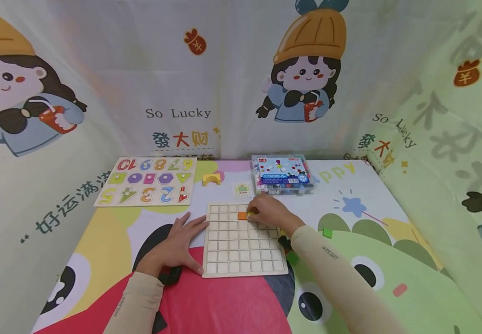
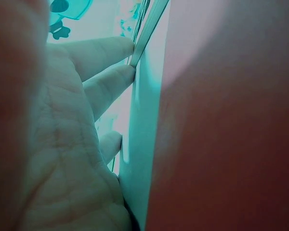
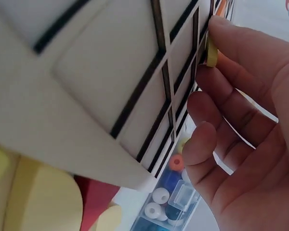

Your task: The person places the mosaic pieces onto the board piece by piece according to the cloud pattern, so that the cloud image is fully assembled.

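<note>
A pale wooden grid board (image 1: 223,267) lies on the patterned tabletop, with an orange square tile (image 1: 242,216) in one cell near its far edge. My right hand (image 1: 272,213) is over the far part of the board, beside the orange tile. In the right wrist view, its thumb and finger pinch a thin yellow tile (image 3: 212,53) close against the grid. Along the board's left side, my left hand (image 1: 178,246) has its fingers spread and straight, with fingertips and thumb touching the edge. The left wrist view shows fingers (image 2: 108,91) against that edge.
Behind the board lie a small pattern card (image 1: 242,190), a clear box of beads (image 1: 283,175) and a yellow arch block (image 1: 211,179). A wooden number puzzle (image 1: 142,182) is at back left. Green blocks (image 1: 292,258) and others sit by the board's right edge, partly behind the right arm.
</note>
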`<state>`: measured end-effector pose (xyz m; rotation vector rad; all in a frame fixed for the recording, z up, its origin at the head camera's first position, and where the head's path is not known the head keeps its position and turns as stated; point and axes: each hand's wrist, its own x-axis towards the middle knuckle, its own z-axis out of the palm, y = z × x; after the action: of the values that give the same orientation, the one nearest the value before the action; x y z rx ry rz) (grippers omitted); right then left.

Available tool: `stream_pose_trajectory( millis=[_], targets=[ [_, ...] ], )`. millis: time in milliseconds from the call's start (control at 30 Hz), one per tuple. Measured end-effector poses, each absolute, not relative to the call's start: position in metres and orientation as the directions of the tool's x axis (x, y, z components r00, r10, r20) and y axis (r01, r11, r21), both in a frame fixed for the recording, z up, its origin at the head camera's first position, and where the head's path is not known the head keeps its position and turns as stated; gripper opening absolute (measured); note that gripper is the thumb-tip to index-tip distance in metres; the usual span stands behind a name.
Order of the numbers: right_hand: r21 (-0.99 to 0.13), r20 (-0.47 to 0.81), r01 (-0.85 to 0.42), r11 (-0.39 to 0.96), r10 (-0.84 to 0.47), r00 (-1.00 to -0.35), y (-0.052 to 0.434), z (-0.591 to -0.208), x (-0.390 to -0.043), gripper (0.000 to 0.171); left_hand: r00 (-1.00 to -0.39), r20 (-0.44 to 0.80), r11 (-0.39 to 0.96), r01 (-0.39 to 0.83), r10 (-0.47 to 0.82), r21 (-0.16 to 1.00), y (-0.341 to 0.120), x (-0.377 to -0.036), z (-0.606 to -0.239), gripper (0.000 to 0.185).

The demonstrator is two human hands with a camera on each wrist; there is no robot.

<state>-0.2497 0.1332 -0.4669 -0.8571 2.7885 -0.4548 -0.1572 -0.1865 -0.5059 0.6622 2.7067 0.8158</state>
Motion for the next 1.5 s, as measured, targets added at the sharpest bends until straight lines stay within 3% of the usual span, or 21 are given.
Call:
stream_pose_trajectory(
  millis=[433,833,1200,1500],
  targets=[
    [-0.458,-0.071,-0.464,0.758,-0.552,-0.831,0.136,-0.475,-0.251,0.014,-0.870,-0.087,0.739,0.354,0.485,0.573,-0.187,-0.157,-0.504,0.128],
    [-0.492,-0.196,-0.421,0.762,-0.568,-0.799,0.142,-0.461,-0.242,0.036,-0.865,-0.079,0.726,0.362,0.495,0.585,-0.185,-0.156,-0.507,0.127],
    [-0.619,-0.110,-0.393,0.680,-0.571,-0.814,0.169,-0.456,-0.224,0.049,-0.872,-0.082,0.738,0.354,0.483,0.575,-0.184,-0.156,-0.508,0.128],
    [-0.676,-0.002,-0.388,0.627,-0.527,-0.850,0.207,-0.457,-0.181,0.057,-0.876,-0.086,0.743,0.345,0.474,0.574,-0.183,-0.153,-0.506,0.127]
  ],
)
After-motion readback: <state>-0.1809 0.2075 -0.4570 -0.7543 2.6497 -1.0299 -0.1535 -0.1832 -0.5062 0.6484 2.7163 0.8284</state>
